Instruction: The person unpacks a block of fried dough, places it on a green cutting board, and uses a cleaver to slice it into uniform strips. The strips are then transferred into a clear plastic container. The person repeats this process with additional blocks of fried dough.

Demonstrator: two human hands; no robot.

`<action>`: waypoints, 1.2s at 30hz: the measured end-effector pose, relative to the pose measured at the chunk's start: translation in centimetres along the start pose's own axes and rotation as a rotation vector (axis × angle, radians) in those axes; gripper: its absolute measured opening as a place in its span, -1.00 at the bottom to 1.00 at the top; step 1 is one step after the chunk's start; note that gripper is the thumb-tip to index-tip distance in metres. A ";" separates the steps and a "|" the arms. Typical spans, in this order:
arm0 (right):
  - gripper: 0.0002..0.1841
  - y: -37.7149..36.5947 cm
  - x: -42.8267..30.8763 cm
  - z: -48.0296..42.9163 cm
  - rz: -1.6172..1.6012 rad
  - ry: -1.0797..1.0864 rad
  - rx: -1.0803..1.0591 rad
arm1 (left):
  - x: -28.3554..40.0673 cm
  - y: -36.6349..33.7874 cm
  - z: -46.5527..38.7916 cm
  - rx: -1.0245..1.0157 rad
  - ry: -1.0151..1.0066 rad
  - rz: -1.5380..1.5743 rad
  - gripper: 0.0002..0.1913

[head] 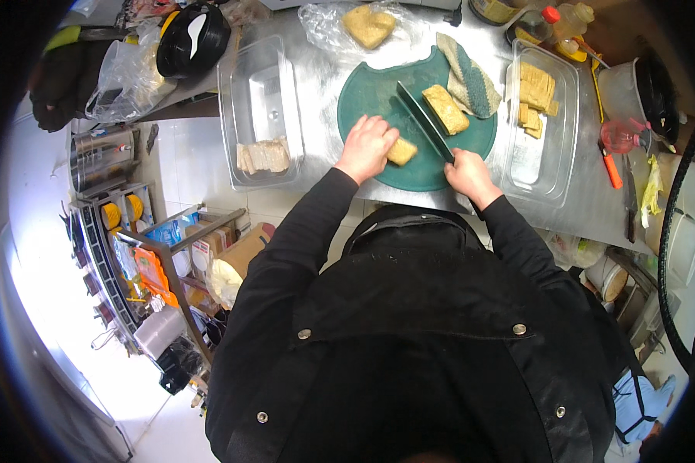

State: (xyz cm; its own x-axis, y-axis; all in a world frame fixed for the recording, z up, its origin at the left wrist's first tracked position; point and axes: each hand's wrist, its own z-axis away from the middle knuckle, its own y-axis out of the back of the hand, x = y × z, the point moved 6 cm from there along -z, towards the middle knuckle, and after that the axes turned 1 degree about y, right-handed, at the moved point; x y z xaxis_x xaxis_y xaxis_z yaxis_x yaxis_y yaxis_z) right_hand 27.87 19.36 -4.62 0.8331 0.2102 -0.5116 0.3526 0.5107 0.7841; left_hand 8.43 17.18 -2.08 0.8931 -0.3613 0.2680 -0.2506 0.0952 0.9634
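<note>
My right hand (pixel 470 178) grips the handle of a dark-bladed cleaver (pixel 421 118), its blade slanting across the green round cutting board (pixel 370 92). To the left of the blade, my left hand (pixel 369 147) holds a yellow-brown block, apparently fried tofu (pixel 401 151), partly hidden by the fingers. A second fried tofu block (pixel 446 110) lies on the board just right of the blade. Cut tofu pieces (pixel 535 92) are in the clear plastic tub (pixel 535 185) at the right. Pale slices (pixel 263 156) sit at the near end of the left clear tub (pixel 261 69).
A folded striped cloth (pixel 468 75) overlaps the board's far right edge. Beyond the board, another tofu block (pixel 369 26) rests on a plastic bag (pixel 318 29). An orange-handled tool (pixel 612 168) and bottles (pixel 532 26) stand or lie along the steel counter's (pixel 318 116) right side.
</note>
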 end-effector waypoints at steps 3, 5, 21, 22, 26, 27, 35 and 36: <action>-0.76 -0.9 -0.7 -0.1 -0.020 -0.019 -0.045 | -0.9 -1.0 1.5 0.024 0.323 0.180 -0.59; -0.77 -1.2 -1.1 -0.2 -0.033 -0.035 -0.031 | 0.0 -1.2 2.1 0.102 0.367 0.156 -0.50; -0.76 1.8 -4.5 3.6 -0.031 0.000 -0.094 | 2.5 -1.0 1.1 0.471 -0.001 0.327 -0.76; -0.79 2.0 -4.6 3.9 -0.016 -0.009 -0.113 | 2.5 -1.0 0.9 0.486 -0.011 0.338 -0.77; -0.84 2.5 -5.0 4.2 0.010 -0.014 -0.162 | 2.4 -1.2 0.8 0.481 0.002 0.362 -0.77; -0.85 2.6 -5.0 4.1 0.022 -0.025 -0.185 | 2.4 -1.3 0.8 0.480 0.010 0.363 -0.77; -0.84 1.3 -5.6 1.0 0.034 -0.077 -0.327 | 1.7 -2.1 0.8 0.524 0.002 0.427 -0.68; -0.86 1.1 -5.8 0.3 0.033 -0.066 -0.317 | 1.7 -2.1 0.7 0.534 -0.002 0.437 -0.69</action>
State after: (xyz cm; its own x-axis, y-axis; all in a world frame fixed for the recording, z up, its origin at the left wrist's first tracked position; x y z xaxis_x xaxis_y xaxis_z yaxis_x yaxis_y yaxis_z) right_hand 23.58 18.41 -0.72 0.8716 0.1817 -0.4553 0.1832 0.7408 0.6463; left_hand 10.19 15.68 -3.63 0.6673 -0.3958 0.6309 -0.7380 -0.2368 0.6319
